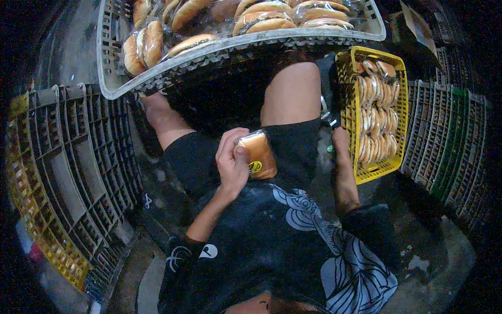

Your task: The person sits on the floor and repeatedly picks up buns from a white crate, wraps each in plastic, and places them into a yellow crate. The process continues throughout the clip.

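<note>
My left hand (233,159) is closed on a packaged bread bun (259,152) above my lap. The bun is golden brown, wrapped in clear plastic, with a round yellow sticker near its lower end. My thumb lies across its side. At the right, my right hand (342,146) is beside the left wall of a yellow crate (361,173). Its fingers are dim and partly hidden, so their grip does not show. A small green spot and a shiny metallic piece are close to it. Several rows of wrapped filled buns (377,120) stand in the yellow crate.
Ahead of my knees, a large pale-rimmed crate (172,70) holds several wrapped filled buns (264,22). Stacked dark crates (73,157) rise at the left, with a yellow one (52,251) at their outer side. More stacked crates (444,141) stand at the right, beside a cardboard box (418,29).
</note>
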`<state>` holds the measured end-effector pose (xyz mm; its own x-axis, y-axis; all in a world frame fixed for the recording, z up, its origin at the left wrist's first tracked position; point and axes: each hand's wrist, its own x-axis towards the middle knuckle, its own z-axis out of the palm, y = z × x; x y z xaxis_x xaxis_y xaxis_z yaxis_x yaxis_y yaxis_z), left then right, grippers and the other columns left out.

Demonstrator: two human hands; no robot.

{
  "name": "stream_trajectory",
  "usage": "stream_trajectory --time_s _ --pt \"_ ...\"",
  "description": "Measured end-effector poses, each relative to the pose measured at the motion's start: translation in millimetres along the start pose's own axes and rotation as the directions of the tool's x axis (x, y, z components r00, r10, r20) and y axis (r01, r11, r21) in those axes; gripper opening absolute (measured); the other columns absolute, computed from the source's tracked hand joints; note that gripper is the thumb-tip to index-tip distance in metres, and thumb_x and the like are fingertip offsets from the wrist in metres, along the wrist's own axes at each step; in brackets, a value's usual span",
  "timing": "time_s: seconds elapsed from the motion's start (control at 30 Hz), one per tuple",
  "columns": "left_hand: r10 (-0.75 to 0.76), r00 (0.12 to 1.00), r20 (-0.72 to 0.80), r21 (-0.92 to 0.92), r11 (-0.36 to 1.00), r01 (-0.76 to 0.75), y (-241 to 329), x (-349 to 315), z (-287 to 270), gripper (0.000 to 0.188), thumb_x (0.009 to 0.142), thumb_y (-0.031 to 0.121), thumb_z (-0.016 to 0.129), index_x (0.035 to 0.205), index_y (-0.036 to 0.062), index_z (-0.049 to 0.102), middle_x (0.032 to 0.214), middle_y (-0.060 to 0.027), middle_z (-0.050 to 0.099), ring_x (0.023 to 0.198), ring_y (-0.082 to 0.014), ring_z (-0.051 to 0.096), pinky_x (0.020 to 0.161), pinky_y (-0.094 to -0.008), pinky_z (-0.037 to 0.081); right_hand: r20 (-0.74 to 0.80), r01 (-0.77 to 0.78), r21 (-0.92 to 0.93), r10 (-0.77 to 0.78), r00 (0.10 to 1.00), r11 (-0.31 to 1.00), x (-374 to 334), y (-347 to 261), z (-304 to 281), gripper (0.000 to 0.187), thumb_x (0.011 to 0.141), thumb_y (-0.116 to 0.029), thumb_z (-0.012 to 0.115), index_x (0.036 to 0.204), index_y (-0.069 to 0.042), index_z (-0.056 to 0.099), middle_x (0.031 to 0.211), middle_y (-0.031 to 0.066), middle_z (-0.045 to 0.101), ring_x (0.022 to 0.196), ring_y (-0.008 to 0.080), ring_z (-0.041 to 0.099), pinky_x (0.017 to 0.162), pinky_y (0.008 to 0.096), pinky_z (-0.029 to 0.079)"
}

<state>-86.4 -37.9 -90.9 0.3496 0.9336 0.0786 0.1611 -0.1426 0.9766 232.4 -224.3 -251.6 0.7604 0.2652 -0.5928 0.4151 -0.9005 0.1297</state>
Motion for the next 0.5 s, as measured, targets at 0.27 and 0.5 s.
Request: stream_trajectory --time_s 0.27,0.5 --pt "0.276 0.961 -0.014 0.107 0.956 -0.273 1 9 10 0.039 0.084 0.037 0.048 0.084 -0.0015 0.055 0.085 -0.0142 0.055 0.075 -0.0262 0.054 0.067 -0.0334 0.044 -0.230 0.652 0.738 -0.846 0.482 0.170 -140 -85 -144 0.022 0.079 -0.025 0.054 0.079 -0.004 0.060 0.115 0.0169 0.046 0.110 0.0262 0.041 0.093 0.0359 0.028" --pt "0.572 0.819 -0.034 0.089 0.818 -0.568 25 14 5 0.039 0.084 0.039 0.046 0.090 0.0019 0.055 0.090 -0.0146 0.054 0.076 -0.0281 0.054 0.065 -0.0357 0.046 -0.134 0.670 0.734 -0.943 0.304 0.112 -195 -189 -169 0.025 0.078 -0.022 0.055 0.088 0.000 0.060 0.094 0.0159 0.058 0.094 0.0225 0.052 0.081 0.0312 0.040"
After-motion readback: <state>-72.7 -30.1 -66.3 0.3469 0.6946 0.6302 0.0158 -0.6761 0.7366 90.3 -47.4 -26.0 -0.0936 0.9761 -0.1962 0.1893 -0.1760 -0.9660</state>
